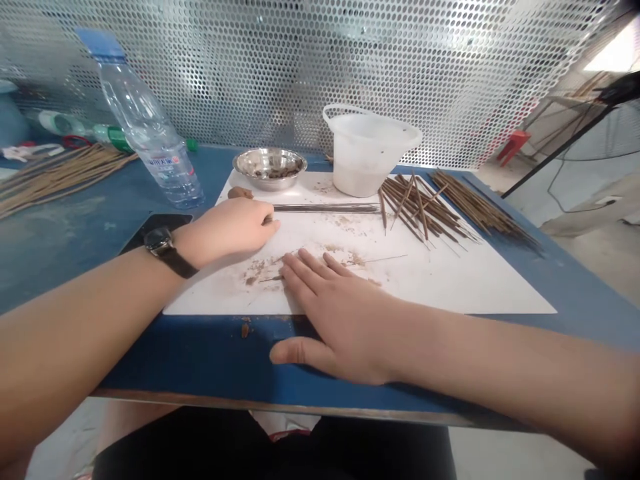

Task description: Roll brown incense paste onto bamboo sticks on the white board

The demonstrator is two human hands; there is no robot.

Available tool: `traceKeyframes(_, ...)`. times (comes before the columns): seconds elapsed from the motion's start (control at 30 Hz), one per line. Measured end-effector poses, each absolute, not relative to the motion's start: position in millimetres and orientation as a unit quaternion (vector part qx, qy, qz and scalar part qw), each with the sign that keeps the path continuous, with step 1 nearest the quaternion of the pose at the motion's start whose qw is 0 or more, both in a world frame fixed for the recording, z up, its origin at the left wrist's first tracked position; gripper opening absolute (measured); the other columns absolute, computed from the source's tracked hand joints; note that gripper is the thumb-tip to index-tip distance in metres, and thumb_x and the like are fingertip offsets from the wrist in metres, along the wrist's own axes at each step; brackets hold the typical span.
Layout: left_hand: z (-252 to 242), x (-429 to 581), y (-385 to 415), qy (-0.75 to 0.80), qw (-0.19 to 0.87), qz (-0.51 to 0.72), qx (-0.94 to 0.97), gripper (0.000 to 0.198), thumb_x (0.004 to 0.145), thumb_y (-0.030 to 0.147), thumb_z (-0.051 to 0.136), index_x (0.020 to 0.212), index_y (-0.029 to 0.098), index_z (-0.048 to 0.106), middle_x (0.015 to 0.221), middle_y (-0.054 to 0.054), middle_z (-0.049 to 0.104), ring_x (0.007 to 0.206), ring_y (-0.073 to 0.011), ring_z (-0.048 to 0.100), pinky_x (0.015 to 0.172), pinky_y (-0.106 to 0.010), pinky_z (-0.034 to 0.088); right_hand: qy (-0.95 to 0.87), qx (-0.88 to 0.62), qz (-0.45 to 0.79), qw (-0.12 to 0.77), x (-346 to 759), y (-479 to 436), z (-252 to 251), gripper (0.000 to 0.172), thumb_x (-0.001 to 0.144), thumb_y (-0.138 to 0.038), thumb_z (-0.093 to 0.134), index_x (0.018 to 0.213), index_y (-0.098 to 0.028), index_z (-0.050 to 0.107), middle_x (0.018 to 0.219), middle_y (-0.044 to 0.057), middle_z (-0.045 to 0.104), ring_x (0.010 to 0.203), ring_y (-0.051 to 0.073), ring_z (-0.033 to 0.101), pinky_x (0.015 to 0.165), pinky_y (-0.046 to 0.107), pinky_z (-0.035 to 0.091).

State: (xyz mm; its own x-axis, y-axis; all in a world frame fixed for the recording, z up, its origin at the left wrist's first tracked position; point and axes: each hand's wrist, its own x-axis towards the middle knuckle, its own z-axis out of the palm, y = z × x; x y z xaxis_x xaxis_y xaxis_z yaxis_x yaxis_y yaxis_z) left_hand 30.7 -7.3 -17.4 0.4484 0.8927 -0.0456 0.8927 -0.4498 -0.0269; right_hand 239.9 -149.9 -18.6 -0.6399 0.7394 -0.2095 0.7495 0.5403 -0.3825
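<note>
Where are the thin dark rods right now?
In the head view, the thin dark rods lie near centre on the white sheet, left end beside the left hand, right end in front of the white bucket.

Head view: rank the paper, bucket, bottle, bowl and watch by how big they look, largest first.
1. Paper
2. Bottle and bucket: too alike to rank; one is tall, one wide
3. Bowl
4. Watch

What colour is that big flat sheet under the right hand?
The flat rectangular sheet is white, with brown crumbs scattered on it; the head view shows it best.
</note>
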Motion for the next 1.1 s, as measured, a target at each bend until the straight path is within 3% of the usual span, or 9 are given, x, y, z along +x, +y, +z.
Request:
traceKeyframes(0.23,-18,30,-7,0.524,0.006,-0.032,0.851,0.044,0.108,0.050,0.043,0.102,0.022,0.076,0.091,-0.014,0.079,0.081,-0.0328,0.070,0.073,-0.042,0.045,0.877,0.453,-0.162,0.015,233,-118,-25,0.114,0.116,-0.084,0.035,0.186,0.005,0.018,0.193,0.027,0.009,0.183,0.046,0.001,0.149,0.066,0.007)
traceKeyframes(0.43,-13,34,-13,0.534,0.022,-0.034,0.844,0.041,0.105,0.054,0.049,0.102,0.022,0.075,0.091,-0.013,0.079,0.079,-0.0319,0.069,0.070,-0.041,0.042,0.877,0.448,-0.171,0.029,241,-141,-25,0.125,0.109,-0.095,0.031,0.187,0.002,0.019,0.193,0.027,0.008,0.182,0.049,0.005,0.148,0.069,0.014)
traceKeyframes(0.67,-10,36,-13,0.539,0.041,-0.035,0.841,0.037,0.106,0.051,0.049,0.094,0.023,0.071,0.088,-0.012,0.077,0.076,-0.0304,0.068,0.067,-0.041,0.042,0.883,0.445,-0.148,-0.009,244,-104,-31,0.119,0.113,-0.089,0.026,0.186,0.005,0.021,0.192,0.030,0.009,0.182,0.048,0.002,0.147,0.071,0.011)
traceKeyframes(0.9,-9,37,-13,0.547,0.042,-0.034,0.835,0.037,0.102,0.056,0.052,0.094,0.024,0.070,0.094,-0.013,0.080,0.084,-0.0329,0.072,0.068,-0.041,0.043,0.860,0.475,-0.181,0.039,241,-146,-20,0.128,0.108,-0.095,0.034,0.186,0.006,0.018,0.191,0.028,0.001,0.181,0.049,0.000,0.148,0.070,0.014)
traceKeyframes(1.1,-12,34,-9,0.552,0.045,-0.034,0.832,0.039,0.102,0.057,0.052,0.094,0.025,0.072,0.092,-0.012,0.080,0.083,-0.0330,0.073,0.069,-0.042,0.045,0.858,0.493,-0.144,0.022,236,-115,-22,0.117,0.116,-0.083,0.034,0.185,0.009,0.013,0.190,0.030,0.001,0.181,0.046,-0.002,0.149,0.065,0.009)
